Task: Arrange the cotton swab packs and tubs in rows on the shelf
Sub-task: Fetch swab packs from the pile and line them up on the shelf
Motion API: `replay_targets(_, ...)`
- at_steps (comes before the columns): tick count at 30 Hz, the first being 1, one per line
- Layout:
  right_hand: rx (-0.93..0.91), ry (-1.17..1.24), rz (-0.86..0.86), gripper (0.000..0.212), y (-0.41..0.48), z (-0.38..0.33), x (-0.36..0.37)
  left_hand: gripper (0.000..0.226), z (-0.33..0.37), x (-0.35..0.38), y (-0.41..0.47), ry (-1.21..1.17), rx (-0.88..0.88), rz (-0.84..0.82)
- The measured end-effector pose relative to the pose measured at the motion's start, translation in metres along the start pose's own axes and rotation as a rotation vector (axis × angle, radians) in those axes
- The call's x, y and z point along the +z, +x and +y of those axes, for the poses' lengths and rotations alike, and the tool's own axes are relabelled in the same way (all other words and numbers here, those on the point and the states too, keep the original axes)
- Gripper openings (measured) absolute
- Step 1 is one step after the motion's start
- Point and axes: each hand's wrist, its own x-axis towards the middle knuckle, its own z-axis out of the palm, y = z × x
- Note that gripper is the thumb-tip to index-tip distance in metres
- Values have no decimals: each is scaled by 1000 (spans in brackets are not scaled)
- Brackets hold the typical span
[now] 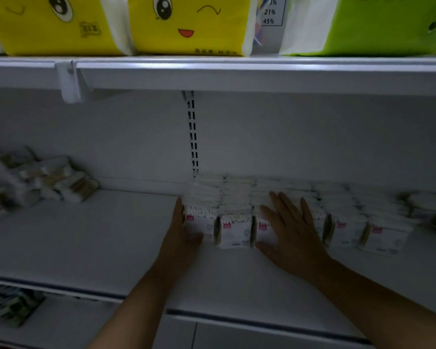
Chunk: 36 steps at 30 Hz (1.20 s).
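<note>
White store shelf (91, 238), dim light. Cotton swab packs (234, 231) stand in rows at mid-shelf, running back to the wall. Left hand (184, 235) lies flat against the left side of the leftmost row, grip open, thumb along the pack front, nothing grasped. Right hand (291, 231) is spread flat over the third row's front, fingers splayed, nothing grasped. Loose swab pile (43, 181) sits well left of both hands. Yellow tissue packs (191, 23) on the upper shelf.
</note>
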Motion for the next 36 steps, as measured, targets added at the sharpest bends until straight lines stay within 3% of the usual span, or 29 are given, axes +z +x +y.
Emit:
replay_targets(4, -6, 0, -1, 85, 16, -23, -4, 109, 9, 2, 1, -84, -31, -77)
replay_targets(12, 35, -127, -207, 85, 43, -45, 5, 92, 15, 10, 12, -15, -59, -79)
replay_targets(16, -24, -72, -220, 100, 41, -38, 5, 109, 17, 6, 9, -100, -64, -73)
replay_targets(18, -49, 5, -178, 104, 39, -27, -3, 113, 22, 1, 9, -7, -38, -18)
replay_targets(21, -9, 86, -139, 101, 28, -3, -21, 110, 29, 3, -1, 270, 143, 19)
replay_targets(23, 63, 137, -111, 94, 13, 16, -29, 109, 33, 12, -12, 307, 235, 13)
replay_targets(26, 102, 186, -135, 87, -4, 31, -37, 107, 29, 23, -19, 358, 220, -25)
replay_targets(32, -95, 249, -131, 79, 10, 4, -41, 92, 39, 2, -22, 422, 184, -23)
replay_targets(36, -318, 306, -136, 74, 45, -45, -40, 82, 45, -35, -23, 620, 111, -30)
